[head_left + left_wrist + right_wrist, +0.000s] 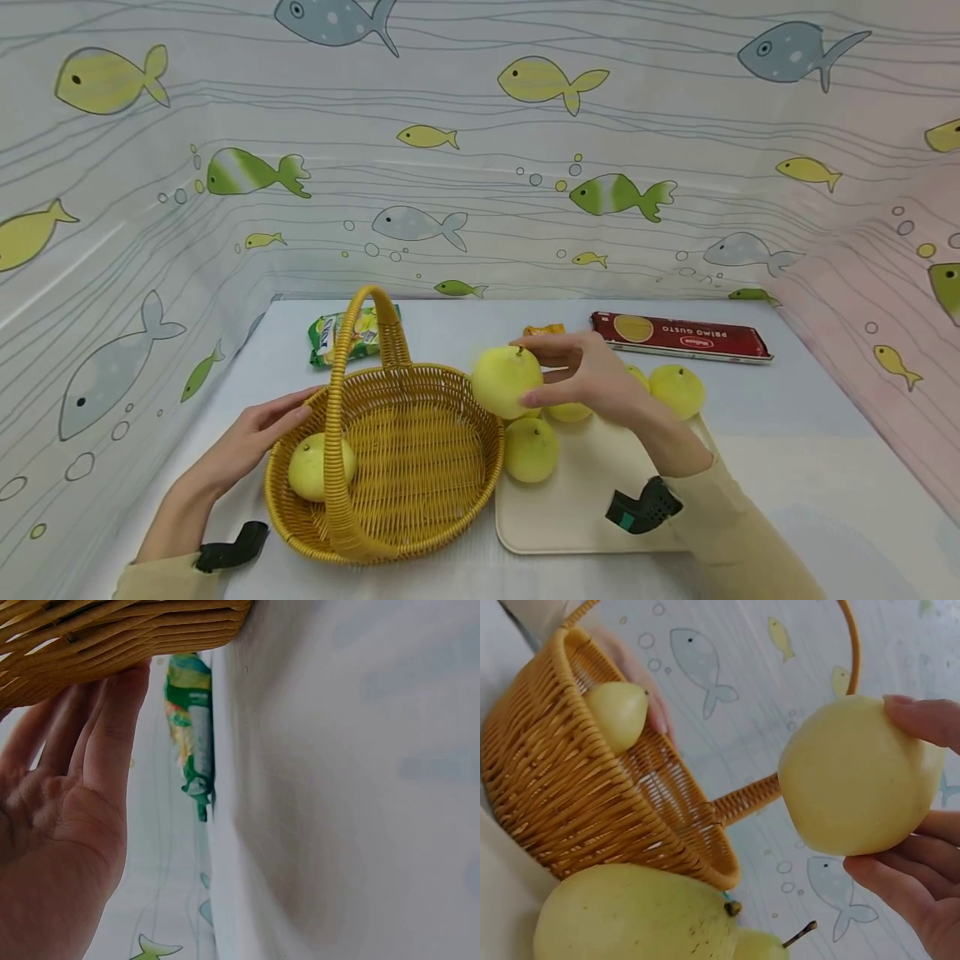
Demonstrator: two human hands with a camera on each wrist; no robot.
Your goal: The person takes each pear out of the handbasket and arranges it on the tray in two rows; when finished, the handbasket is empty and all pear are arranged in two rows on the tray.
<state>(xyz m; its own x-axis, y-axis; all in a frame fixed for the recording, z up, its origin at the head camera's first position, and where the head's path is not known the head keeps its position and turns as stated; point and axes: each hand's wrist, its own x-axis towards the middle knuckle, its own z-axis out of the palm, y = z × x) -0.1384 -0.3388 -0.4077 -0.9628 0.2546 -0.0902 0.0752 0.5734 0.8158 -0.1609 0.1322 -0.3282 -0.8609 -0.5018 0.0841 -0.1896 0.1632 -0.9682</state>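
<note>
My right hand (588, 375) grips a pale yellow-green pear (504, 383) between thumb and fingers. The pear is raised over the right rim of a wicker basket (416, 450) with a tall arched handle. My left hand (258, 437) rests at the basket's left rim; in the left wrist view its straight fingers (109, 742) lie against the woven outside. One pear (307, 468) sits inside the basket on the left, partly behind the handle. To the right, several pears, among them a near one (531, 450), lie on a cream tray (592, 508), some hidden behind my right hand.
A green snack packet (367, 333) lies behind the basket. Farther right, a small orange packet (543, 330) and a long red package (678, 336) lie at the table's back. A fish-patterned sheet (480, 183) rises behind and at both sides.
</note>
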